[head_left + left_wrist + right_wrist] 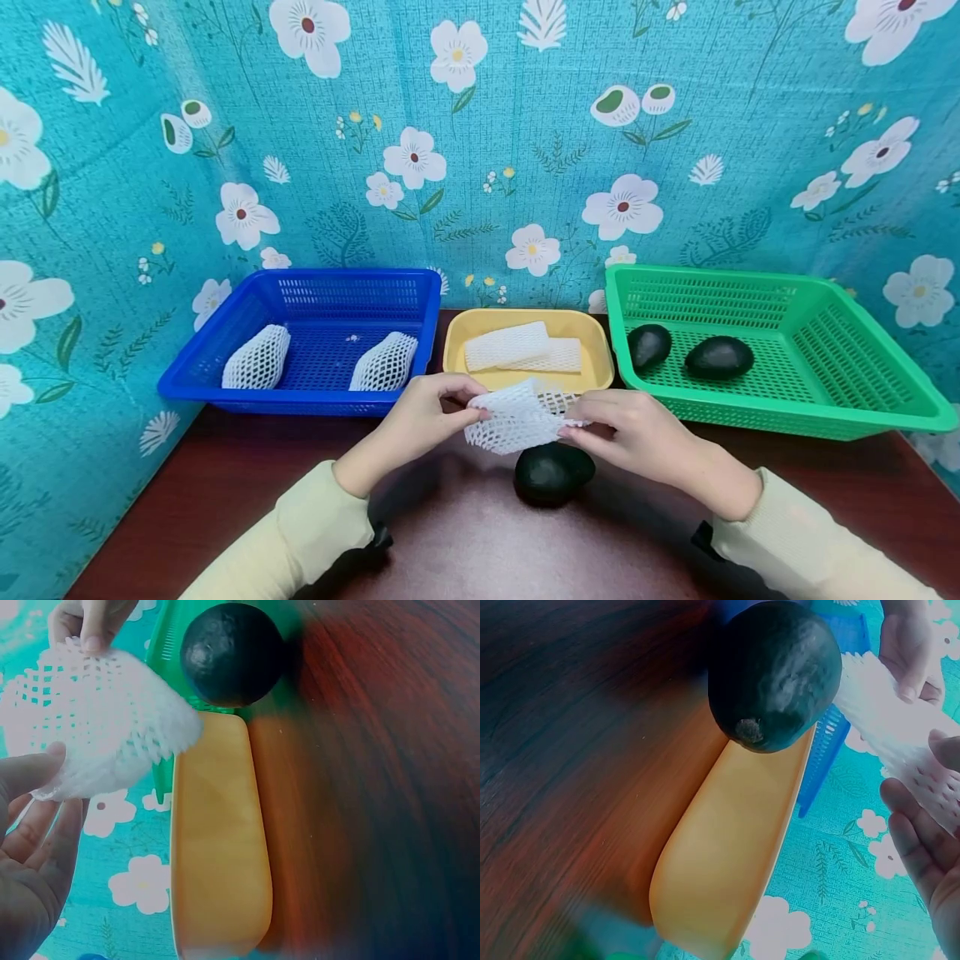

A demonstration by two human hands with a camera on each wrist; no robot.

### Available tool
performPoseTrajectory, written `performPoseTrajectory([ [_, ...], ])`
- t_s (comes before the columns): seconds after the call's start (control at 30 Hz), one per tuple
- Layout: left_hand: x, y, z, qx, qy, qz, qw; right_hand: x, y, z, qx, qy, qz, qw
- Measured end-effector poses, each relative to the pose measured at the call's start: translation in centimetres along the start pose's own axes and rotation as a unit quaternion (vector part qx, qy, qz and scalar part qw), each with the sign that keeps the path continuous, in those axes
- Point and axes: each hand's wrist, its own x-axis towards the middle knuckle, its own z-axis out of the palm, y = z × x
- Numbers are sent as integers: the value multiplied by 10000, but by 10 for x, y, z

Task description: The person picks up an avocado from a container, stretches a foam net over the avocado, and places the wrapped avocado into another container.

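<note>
Between my two hands a white foam net sleeve is stretched out above the table. My left hand pinches its left end between thumb and fingers, and my right hand pinches the right end. Just below the sleeve a dark avocado lies on the table. In the left wrist view the mesh of the net spreads open between both hands. The right wrist view has the avocado close up, its stem end showing, beside the net.
Behind my hands stands a yellow tray holding more flat net sleeves. To the left, a blue basket contains two net-wrapped fruits. At the right, a green basket holds two bare avocados. A flowered cloth hangs behind.
</note>
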Motion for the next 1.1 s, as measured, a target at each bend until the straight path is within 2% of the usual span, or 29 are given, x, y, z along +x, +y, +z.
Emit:
performPoseTrajectory([
  [0.2,0,0,0,-48,-133,91,9999,2,0,4,191,-92,20,9998],
  [0.33,-1,-1,0,68,-386,132,9991,4,0,6,297,-111,34,9995],
  [0.47,0,-2,4,336,-670,205,9970,10,-2,9,495,17,-194,9986],
  [0.6,0,-3,10,387,-966,40,9946,14,-6,13,731,82,-391,9965],
  [0.7,-1,-3,13,311,-1170,-131,9926,15,-8,15,808,36,-367,9960],
  [0.87,-2,-2,15,107,-1446,-119,9894,15,-7,17,908,-19,-399,9951],
  [0.97,-1,-1,13,79,-1489,-31,9888,18,-6,16,971,16,-475,9941],
  [1.1,-2,-1,9,162,-1379,174,9902,20,-5,13,971,122,-555,9936],
])
